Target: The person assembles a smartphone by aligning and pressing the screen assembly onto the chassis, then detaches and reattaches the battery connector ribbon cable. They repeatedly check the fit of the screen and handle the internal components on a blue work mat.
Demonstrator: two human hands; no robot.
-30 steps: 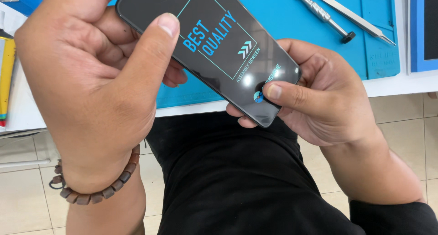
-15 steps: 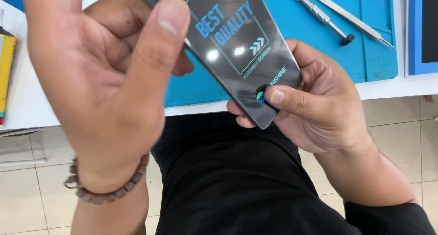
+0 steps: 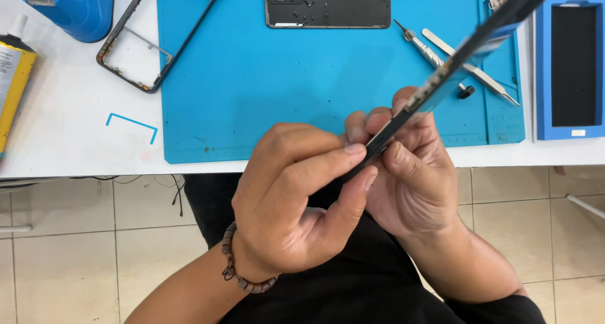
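Screen panel (image 3: 454, 72) now edge-on, both hands pinching.

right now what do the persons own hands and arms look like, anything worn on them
Both hands are bare, no gloves or rings showing. The left hand has a bracelet of brown beads around its wrist. The right hand has a bare wrist, with a black sleeve near the elbow.

Glass panel (image 3: 463, 62) face edge-on, unseen.
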